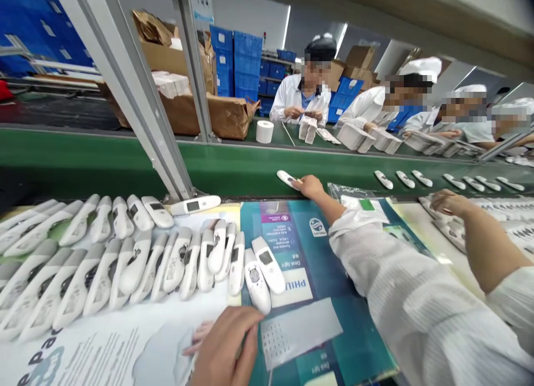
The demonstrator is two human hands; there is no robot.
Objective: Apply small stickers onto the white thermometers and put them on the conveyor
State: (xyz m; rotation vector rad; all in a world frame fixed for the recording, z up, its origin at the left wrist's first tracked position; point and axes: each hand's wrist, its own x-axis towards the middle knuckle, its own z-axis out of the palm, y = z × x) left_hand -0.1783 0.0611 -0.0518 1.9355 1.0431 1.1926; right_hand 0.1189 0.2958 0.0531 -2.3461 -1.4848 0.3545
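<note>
With my right hand (312,187) reaching over the green conveyor belt, I grip one end of a white handheld thermometer (286,178). Lower down, my left hand (228,341) hovers over the work surface with its fingers partly bent and holding nothing visible. Its index fingertip is near the lower end of a white thermometer with a printed face (257,283). Another thermometer with a grey tip and dark display (269,263) lies right beside that one. A sheet of small stickers (302,331) rests on the blue Philips poster (329,263).
Rows of thermometers (98,280) cover the left side. A co-worker's hand (448,202) is at right above more thermometers (509,224). Several thermometers lie spaced along the belt (233,169). A metal post (137,97) rises at left. Co-workers sit opposite, near a white roll (264,132).
</note>
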